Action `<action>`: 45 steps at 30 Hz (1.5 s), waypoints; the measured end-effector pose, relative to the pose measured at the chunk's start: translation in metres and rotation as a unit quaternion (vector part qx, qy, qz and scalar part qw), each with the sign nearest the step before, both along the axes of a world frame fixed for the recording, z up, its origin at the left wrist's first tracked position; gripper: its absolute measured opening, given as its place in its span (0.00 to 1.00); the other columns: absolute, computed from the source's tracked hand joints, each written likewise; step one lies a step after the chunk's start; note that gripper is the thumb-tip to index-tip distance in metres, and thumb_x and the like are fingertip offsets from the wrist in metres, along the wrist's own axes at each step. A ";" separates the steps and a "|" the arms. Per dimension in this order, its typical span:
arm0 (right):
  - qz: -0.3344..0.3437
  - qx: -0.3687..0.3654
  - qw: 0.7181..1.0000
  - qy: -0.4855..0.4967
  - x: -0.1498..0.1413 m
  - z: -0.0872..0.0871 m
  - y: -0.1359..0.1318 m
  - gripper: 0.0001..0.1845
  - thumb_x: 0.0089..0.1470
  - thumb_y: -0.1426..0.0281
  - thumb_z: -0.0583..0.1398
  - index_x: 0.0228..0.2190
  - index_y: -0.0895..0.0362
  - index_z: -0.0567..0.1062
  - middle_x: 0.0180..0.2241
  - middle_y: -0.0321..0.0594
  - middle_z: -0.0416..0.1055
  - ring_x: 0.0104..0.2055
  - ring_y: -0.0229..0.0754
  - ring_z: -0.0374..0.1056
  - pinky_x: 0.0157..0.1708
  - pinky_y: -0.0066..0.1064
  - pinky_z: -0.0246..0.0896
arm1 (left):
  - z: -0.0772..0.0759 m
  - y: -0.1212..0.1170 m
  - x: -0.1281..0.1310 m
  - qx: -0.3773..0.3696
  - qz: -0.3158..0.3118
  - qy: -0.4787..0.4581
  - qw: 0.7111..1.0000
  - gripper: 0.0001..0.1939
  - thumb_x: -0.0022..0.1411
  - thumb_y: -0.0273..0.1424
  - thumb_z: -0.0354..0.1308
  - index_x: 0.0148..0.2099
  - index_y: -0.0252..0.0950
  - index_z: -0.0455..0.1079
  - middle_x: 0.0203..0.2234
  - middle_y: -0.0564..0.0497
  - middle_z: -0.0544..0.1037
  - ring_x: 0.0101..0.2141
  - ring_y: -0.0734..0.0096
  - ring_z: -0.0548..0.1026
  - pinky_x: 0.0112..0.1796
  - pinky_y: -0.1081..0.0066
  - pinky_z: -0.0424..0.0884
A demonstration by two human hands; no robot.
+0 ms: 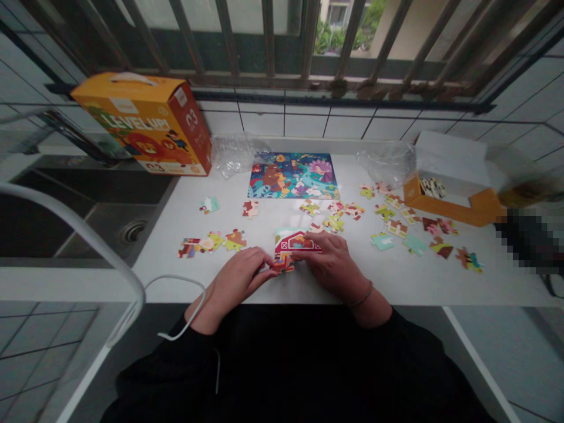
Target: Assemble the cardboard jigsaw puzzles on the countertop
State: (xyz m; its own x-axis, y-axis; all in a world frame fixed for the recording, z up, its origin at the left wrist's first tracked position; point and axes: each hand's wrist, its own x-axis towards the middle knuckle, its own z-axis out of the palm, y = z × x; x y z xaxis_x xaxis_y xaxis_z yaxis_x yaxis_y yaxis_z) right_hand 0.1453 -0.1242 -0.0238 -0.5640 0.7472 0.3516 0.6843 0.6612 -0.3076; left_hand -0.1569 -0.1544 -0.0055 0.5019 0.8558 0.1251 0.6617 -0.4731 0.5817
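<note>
A partly joined jigsaw section [288, 242] with a red barn lies on the white counter in front of me. Thumb and forefinger of my left hand [240, 273] close on a red and orange puzzle piece [283, 263] along the section's near edge. From the right, my right hand [335, 264] has its fingers bent together over the section's right side, covering part of it. Several loose puzzle pieces [211, 242] lie left of my left hand. Others, such as a yellow-green piece [333, 222], are spread beyond and to the right of my right hand.
A dark blue animal picture [294, 175] lies at the back, between crumpled clear plastic [235, 155] and more plastic [388, 164]. An orange carton [145, 126] stands left, near the sink [118, 229]. An open box [458, 205] sits right. A white cable [101, 252] crosses the left side.
</note>
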 end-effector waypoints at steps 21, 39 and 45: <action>0.019 -0.024 0.998 0.062 0.000 0.003 0.002 0.21 0.69 0.73 0.62 0.57 0.41 0.82 0.61 0.42 0.76 0.62 0.54 0.69 0.62 0.53 0.59 | -0.005 -0.016 0.014 0.328 0.052 0.063 0.941 0.03 0.79 0.27 0.56 0.51 0.37 0.71 0.35 0.49 0.82 0.34 0.64 0.80 0.37 0.64 0.72; -0.109 0.001 0.968 0.225 0.007 0.011 0.009 0.09 0.75 0.66 0.56 0.44 0.51 0.78 0.44 0.45 0.78 0.51 0.52 0.72 0.53 0.49 0.66 | -0.014 -0.008 0.068 0.268 -0.069 0.060 0.959 0.10 0.77 0.33 0.61 0.57 0.38 0.73 0.53 0.42 0.82 0.52 0.54 0.80 0.49 0.55 0.77; -0.112 -0.022 0.972 0.205 0.007 0.007 0.011 0.10 0.75 0.64 0.56 0.43 0.51 0.78 0.45 0.45 0.79 0.51 0.52 0.72 0.53 0.49 0.65 | -0.013 -0.001 0.073 0.181 -0.091 0.023 0.979 0.15 0.76 0.39 0.64 0.59 0.39 0.73 0.55 0.43 0.83 0.55 0.54 0.80 0.55 0.53 0.77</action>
State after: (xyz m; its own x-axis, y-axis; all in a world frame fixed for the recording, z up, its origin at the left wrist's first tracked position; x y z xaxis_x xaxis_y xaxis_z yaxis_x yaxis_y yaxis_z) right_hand 0.1521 -0.1135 -0.0164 -0.2043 0.8545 0.4776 0.6240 0.4896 -0.6090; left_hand -0.0839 -0.1557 -0.0187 0.6541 0.6561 0.3764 0.5696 -0.7547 0.3256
